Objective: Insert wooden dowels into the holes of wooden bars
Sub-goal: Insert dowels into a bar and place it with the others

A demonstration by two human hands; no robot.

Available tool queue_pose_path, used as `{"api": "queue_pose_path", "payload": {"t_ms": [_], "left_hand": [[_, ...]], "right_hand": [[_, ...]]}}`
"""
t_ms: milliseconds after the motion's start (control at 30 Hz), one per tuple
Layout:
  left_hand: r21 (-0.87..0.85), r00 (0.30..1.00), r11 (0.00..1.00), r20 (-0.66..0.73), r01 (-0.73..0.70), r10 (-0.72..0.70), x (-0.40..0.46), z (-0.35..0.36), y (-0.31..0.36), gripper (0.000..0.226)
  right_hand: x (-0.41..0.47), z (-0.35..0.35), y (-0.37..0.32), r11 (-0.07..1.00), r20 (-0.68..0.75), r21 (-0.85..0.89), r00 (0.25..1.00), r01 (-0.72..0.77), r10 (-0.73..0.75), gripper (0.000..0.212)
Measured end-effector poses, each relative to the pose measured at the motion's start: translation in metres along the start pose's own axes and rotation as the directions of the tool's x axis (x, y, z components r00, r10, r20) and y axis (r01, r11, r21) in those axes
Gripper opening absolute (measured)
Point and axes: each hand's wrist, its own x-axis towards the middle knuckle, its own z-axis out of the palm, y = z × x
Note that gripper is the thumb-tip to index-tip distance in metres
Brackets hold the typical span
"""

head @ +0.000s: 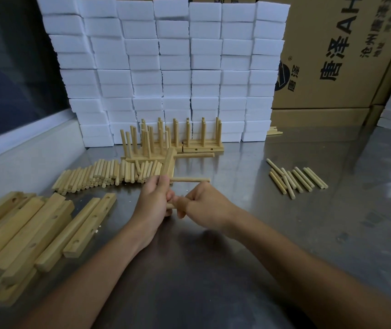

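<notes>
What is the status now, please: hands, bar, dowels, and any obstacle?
Left hand grips bar, two dowels already sticking out. Right hand pinches another dowel at the bar's near end. Nothing in the way.

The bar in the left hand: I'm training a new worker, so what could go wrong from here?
1. The bar is held in the air by the left hand, so it may twist as the right hand pushes a dowel in.
2. The dowel already sticking out sideways could loosen.

Bare steel table point(249, 233) centre-right — bars point(35, 233) left, dowel pile point(104, 173) ahead
</notes>
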Motion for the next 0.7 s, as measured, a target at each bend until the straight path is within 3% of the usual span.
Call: {"api": "queue_pose_path", "payload": {"t_ms": [100, 167, 267, 367, 533, 700], "left_hand": [[-0.001, 1.000, 1.000, -0.003, -0.003, 0.003, 0.001, -0.001, -0.001, 0.029], [-0.029, 1.000, 0.999, -0.012, 0.013, -0.013, 0.001, -0.001, -0.001, 0.029], [-0.081, 0.999, 0.996, -0.008, 0.041, -0.041, 0.001, 0.001, 0.001, 0.029], [-0.106, 0.998, 0.993, -0.010, 0.055, -0.056, 0.001, 0.003, 0.004, 0.028], [-0.098, 0.997, 0.994, -0.044, 0.052, -0.056, 0.000, 0.003, 0.006, 0.028], [-0.036, 0.997, 0.999, -0.070, 0.032, -0.034, 0.000, 0.002, 0.001, 0.031]], "right_hand": [[0.000, 0.001, -0.001, 0.997, -0.019, -0.071, 0.999, 0.040, -0.041, 0.046], [-0.002, 0.002, -0.002, 0.963, -0.035, -0.216, 0.984, 0.160, -0.172, 0.052], [-0.006, 0.001, -0.004, 0.796, -0.015, -0.520, 0.928, 0.311, -0.372, 0.053], [-0.009, 0.001, -0.005, 0.679, 0.007, -0.623, 0.872, 0.387, -0.490, 0.040], [-0.008, 0.011, -0.007, 0.767, -0.048, -0.555, 0.908, 0.322, -0.416, 0.050], [0.000, 0.017, -0.006, 0.969, -0.162, -0.229, 0.978, 0.093, -0.132, 0.056]]}}
